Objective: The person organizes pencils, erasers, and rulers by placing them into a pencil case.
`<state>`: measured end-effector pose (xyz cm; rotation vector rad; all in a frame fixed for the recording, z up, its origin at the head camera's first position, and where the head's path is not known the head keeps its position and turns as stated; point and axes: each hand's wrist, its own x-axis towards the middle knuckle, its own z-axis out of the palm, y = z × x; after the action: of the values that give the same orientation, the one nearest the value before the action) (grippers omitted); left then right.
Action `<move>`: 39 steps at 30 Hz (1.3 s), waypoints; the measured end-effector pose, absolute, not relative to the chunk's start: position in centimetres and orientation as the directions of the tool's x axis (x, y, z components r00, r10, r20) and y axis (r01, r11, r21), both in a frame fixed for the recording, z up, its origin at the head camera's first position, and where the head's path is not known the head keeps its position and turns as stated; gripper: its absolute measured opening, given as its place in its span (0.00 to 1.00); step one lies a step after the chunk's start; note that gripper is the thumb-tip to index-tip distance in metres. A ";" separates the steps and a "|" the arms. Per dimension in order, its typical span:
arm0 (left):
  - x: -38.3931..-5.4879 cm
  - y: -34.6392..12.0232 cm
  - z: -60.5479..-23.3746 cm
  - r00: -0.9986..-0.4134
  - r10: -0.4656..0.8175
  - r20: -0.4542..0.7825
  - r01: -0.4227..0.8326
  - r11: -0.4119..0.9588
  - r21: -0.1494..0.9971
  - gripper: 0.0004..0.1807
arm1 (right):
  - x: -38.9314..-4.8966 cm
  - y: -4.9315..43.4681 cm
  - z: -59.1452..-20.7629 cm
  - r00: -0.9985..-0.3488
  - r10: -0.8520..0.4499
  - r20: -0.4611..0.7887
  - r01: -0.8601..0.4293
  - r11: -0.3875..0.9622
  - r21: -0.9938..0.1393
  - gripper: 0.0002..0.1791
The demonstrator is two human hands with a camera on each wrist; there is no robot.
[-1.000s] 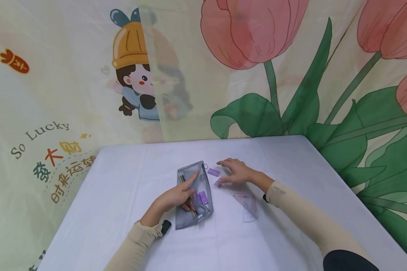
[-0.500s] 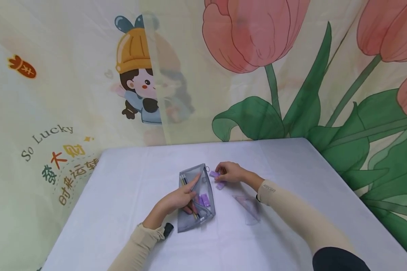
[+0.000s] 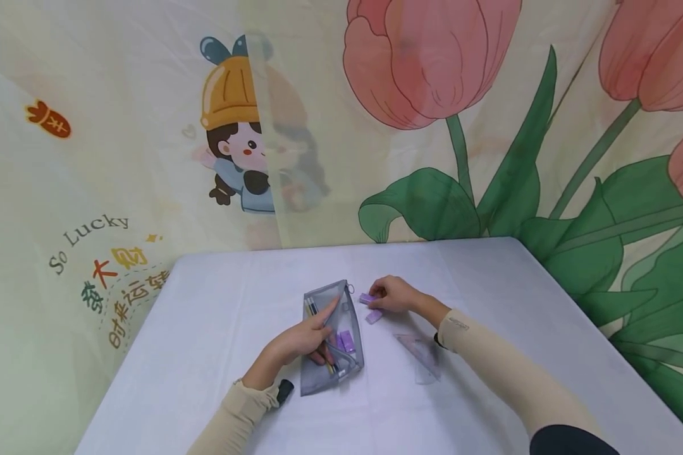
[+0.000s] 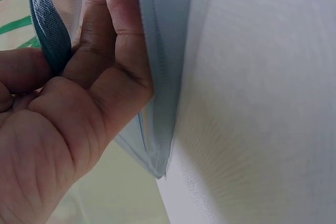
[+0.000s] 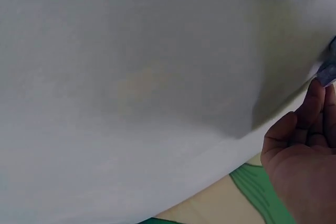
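Note:
A grey mesh pencil case lies on the table with its zip open. My left hand grips its open edge, some fingers inside and the thumb outside, as the left wrist view also shows. Through the mesh I see pencils and purple erasers. Just right of the case, my right hand pinches a purple eraser between thumb and fingertips. Another purple eraser lies under that hand, nearer to me. In the right wrist view, the pinched eraser is partly cut off.
A clear set square lies right of the case, overlapping another clear piece with a curved edge. A white cloth covers the table. Behind its far edge hangs a printed curtain.
My right hand's spread fingers have come together and taken hold of the farther purple eraser. My left hand keeps its grip on the pencil case. The head view has tilted slightly upward.

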<state>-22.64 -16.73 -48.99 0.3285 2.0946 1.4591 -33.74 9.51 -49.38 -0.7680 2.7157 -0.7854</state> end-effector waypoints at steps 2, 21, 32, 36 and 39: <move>-22.5 -16.7 -49.0 -0.813 0.496 -0.305 -0.112 0.381 0.918 0.38 | -33.7 10.1 -49.5 -0.851 -0.524 -0.047 -0.416 0.725 -0.549 0.12; -22.4 -16.7 -48.8 -0.816 0.492 -0.303 -0.106 0.389 0.915 0.38 | -31.6 14.3 -48.7 -0.886 -0.458 0.066 -0.405 0.698 -0.591 0.11; -22.5 -16.7 -49.0 -0.816 0.497 -0.296 -0.083 0.406 0.910 0.37 | -29.4 12.1 -48.2 -0.831 -0.549 0.091 -0.469 0.604 -0.644 0.10; -22.6 -16.7 -48.9 -0.818 0.493 -0.296 -0.083 0.408 0.909 0.37 | -28.7 10.8 -47.8 -0.816 -0.572 0.081 -0.479 0.591 -0.650 0.10; -22.5 -16.7 -48.9 -0.819 0.491 -0.297 -0.086 0.406 0.910 0.37 | -28.2 9.9 -47.6 -0.801 -0.593 0.081 -0.495 0.579 -0.648 0.10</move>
<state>-22.54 -16.73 -48.92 0.3436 2.1342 1.4264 -28.23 9.91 -47.62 -0.9227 2.6613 -1.0238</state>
